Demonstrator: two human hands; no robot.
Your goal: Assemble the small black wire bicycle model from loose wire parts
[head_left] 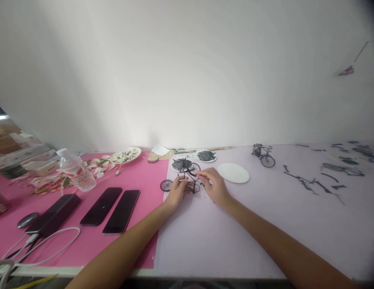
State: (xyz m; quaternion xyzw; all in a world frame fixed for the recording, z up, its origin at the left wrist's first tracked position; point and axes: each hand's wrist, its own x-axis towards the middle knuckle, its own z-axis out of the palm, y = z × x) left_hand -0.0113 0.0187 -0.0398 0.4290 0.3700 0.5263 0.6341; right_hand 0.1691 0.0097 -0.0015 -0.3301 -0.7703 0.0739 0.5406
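Note:
A small black model bicycle [193, 187] is held above the lavender side of the table. My left hand [175, 193] is closed around its frame, with thumb and fingertips pressed together. From the right, my right hand [216, 185] pinches at the upper part of the bicycle; the exact piece between its fingertips is too small to make out. A loose-looking black spoked wheel [166, 185] shows just left of my left hand. Right behind the bicycle, a plate heaped with black wheels and parts [181, 163] is partly covered by it.
A finished-looking model bicycle [263, 155] stands to the right, near an empty white plate [234, 173] and scattered black parts [316, 182]. Another plate [206, 161] holds dark parts. On the pink side are two phones [121, 212], a power adapter [54, 214], cables and a bottle [76, 170].

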